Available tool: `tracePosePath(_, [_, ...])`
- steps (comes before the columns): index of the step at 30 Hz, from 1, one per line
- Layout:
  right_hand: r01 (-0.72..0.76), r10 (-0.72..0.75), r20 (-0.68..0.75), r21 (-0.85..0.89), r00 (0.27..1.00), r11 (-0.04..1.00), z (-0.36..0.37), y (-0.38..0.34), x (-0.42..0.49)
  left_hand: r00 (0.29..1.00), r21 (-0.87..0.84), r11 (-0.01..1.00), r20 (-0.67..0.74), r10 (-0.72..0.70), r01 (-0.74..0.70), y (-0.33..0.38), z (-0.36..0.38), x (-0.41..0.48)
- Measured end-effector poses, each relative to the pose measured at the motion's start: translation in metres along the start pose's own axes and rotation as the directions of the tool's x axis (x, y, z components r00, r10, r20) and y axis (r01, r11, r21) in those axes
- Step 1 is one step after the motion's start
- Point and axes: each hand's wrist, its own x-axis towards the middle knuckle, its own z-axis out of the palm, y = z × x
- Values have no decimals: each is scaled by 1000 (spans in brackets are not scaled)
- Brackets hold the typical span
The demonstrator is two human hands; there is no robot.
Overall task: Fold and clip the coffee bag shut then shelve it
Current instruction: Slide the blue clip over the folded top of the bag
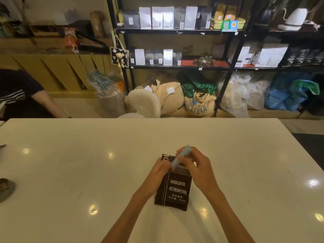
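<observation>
1. Both bare forearms reach in from the bottom edge over a glossy white table (70, 155) that mirrors the ceiling lights as bright spots.
2. Between the arms a bag (172, 188) lies on the table, near its front edge and a little right of centre; it is dark brown, matte and flat-bottomed, with white print reading "BAKED.COFFEE" and "NET.WEIGHT:454g".
3. On the bag's upper left edge, the left hand (160, 170) has its fingers curled closed around the top.
4. Over the bag's top, the right hand (194, 168) pinches a clip (180, 156), a slim pale-blue bar that looks plastic and is blurred; it slants across the top of the bag, and whether it has bitten onto the fold cannot be told.
5. Nothing else lies near the bag; only a dark, blurred object (5, 188) rests at the table's far left edge.
6. Beyond the table stands a black metal shelf (175, 31) carrying rows of upright white, silver and black pouches and a cluster of small glass jars.
7. Under the shelf lie burlap sacks (199, 102) and crinkled clear plastic bags.
8. Another person's dark sleeve (19, 92) with white stripes shows at far left.
9. A small teddy-bear pouch (119, 57) hangs on the shelf's left post.
</observation>
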Motion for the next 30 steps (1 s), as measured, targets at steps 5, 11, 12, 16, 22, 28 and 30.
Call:
tracePosePath(5, [390,-393,166,-696,904,603,-22,4,8,999,-33,999,-45,29,-30,2,-4,-4])
tracePosePath(11, [462,-385,304,-773,872,435,-6,32,9,1000,-169,985,-13,-23,20,4,0,-2])
tracePosePath(12, [453,-393,289,-778,873,435,-5,34,9,1000,-181,983,-27,-12,7,5,0,-2])
tracePosePath(16, [352,-372,155,-755,915,553,-5,46,5,997,-195,981,-81,5,-21,5,-1,-2])
tracePosePath(22, [245,-245,107,-718,964,651,-5,44,-1,994,-150,989,-106,-27,11,9,3,1])
tracePosePath(28, [141,17,206,-723,978,676,-7,28,7,994,-11,999,-97,48,-49,3,9,4])
tracePosePath(30, [95,66,212,-665,975,740,-6,27,7,990,-18,999,-136,44,-47,3,8,7])
